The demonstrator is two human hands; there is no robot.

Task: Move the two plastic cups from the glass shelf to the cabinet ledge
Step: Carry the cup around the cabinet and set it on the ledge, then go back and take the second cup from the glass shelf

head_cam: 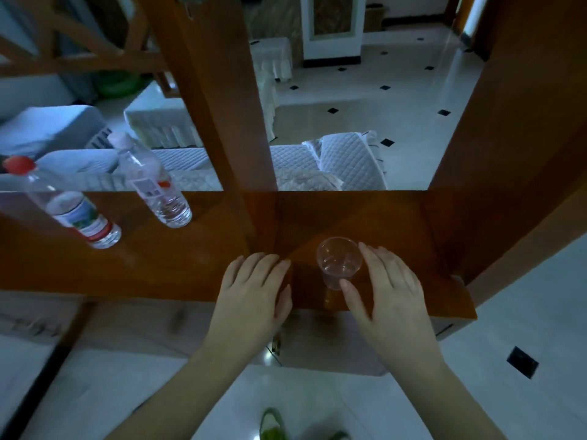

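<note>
One clear plastic cup stands upright on the brown wooden cabinet ledge, right of the wooden post. My right hand curves around the cup's right side, with the thumb against its lower wall and the index finger at its rim. My left hand lies flat on the ledge just left of the cup, fingers together, holding nothing. No second cup is in view, and I cannot make out a glass shelf.
Two plastic water bottles stand on the ledge's left part. A slanted wooden post rises from the ledge's middle and a wider panel stands at the right. Beyond lie quilted sofas and tiled floor.
</note>
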